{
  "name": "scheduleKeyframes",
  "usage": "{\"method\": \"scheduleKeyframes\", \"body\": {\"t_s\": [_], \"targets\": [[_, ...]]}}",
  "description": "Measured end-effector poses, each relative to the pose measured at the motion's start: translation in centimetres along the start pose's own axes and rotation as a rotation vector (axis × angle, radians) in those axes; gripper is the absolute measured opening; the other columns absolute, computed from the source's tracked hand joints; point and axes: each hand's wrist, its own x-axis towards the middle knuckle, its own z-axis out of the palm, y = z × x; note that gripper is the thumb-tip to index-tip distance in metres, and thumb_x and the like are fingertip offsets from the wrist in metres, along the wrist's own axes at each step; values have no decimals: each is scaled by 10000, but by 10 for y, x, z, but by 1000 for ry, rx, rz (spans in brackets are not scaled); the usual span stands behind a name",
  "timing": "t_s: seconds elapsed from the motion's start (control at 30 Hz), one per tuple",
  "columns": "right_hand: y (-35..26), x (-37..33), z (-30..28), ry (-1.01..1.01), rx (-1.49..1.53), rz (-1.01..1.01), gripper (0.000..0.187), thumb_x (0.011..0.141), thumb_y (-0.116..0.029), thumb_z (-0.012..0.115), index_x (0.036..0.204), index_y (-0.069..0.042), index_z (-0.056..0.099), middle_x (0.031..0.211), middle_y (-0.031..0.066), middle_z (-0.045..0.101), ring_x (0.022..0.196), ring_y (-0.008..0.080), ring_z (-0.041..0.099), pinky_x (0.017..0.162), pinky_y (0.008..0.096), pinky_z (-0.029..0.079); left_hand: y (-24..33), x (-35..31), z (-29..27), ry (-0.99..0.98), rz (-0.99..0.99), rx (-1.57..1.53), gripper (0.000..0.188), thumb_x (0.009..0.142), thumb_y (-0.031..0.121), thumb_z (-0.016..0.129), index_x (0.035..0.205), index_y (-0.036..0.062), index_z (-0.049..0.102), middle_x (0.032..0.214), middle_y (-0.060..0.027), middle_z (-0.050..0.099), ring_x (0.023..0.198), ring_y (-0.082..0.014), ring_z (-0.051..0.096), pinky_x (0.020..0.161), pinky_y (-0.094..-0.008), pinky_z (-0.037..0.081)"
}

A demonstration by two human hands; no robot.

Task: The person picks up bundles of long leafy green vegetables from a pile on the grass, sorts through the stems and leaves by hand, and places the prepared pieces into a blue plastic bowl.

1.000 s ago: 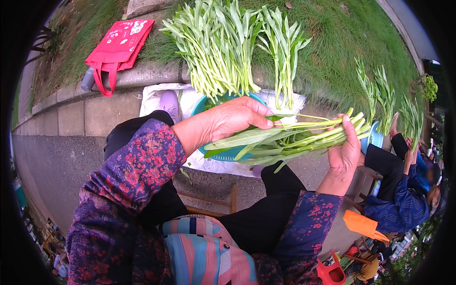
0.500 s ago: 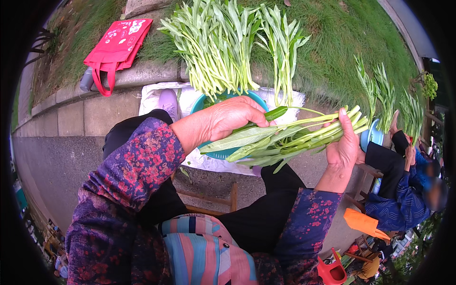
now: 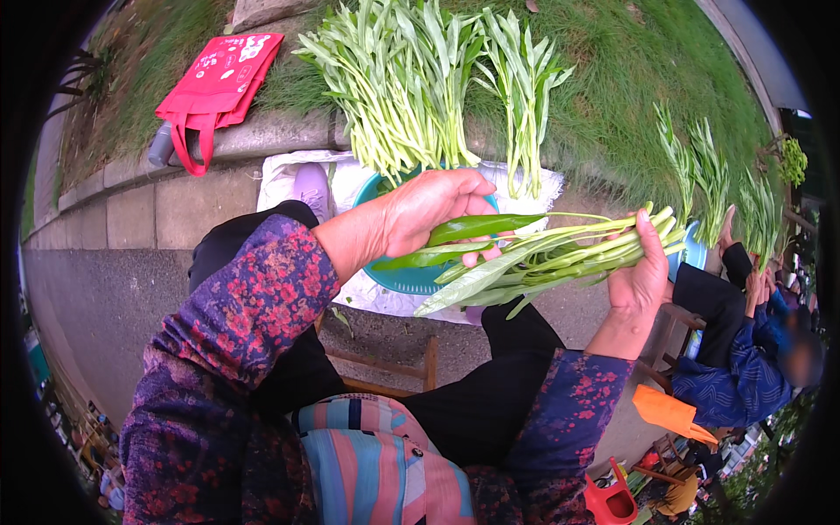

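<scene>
The bunch of leafy greens (image 3: 560, 254) lies in the air just off the view's centre toward 3 o'clock: smooth, pale stems ending toward 3 o'clock, long, narrow, darker leaves pointing toward 9. The right hand (image 3: 637, 280) is clamped on its stems; the left hand (image 3: 429, 214) has its thumb apart from the fingers, with leaves passing across them.

Grey pavement (image 3: 105, 297) spreads at 9 o'clock, and a stone kerb borders grass (image 3: 612, 96) toward 1. A large heap of greens (image 3: 394, 87) lies at 12, a smaller bunch (image 3: 523, 96) at 1.

On a white sheet (image 3: 385, 302) near the centre sits a blue basin (image 3: 411, 278), its contents mostly hidden. A red bag (image 3: 219, 79) lies between 10 and 11, a grey bottle (image 3: 162, 144) beside it.
</scene>
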Motion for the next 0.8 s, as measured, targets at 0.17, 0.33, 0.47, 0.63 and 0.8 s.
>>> {"method": "scheduleKeyframes", "body": {"t_s": [0.17,0.33,0.47,0.63,0.8], "targets": [[-1,1,-3,3,3,14,197,811,-108,674,963,-31,574,811,59,604,678,173,582,643,303,503,-1,3,-9,-53,-22,22,497,930,330,346,1054,-97,569,985,-196,638,820,-253,610,670,-332,492],[-1,5,-9,-7,85,58,194,802,-101,684,949,-44,571,826,54,601,710,178,581,648,312,503,5,-2,-9,158,6,369,440,924,298,426,1069,-89,579,943,-175,649,840,-225,612,694,-305,494],[-1,10,-12,8,200,108,203,798,-83,683,960,-49,566,844,71,604,779,207,589,679,323,507,-3,-1,-30,516,261,1016,417,906,269,510,1172,-51,535,1026,-148,631,878,-189,608,762,-277,483],[-3,7,-9,-6,259,186,226,803,-112,683,978,-56,552,919,144,622,847,241,604,762,387,502,-2,5,-36,673,615,1008,328,875,180,594,1122,-35,572,1020,-104,630,845,-116,579,768,-269,470],[-3,1,-1,-70,215,174,201,813,-133,675,952,-48,558,892,154,636,838,249,611,798,392,494,6,7,-23,619,495,927,225,871,214,633,872,-10,657,794,-23,645,747,-74,558,720,-243,456]]}}
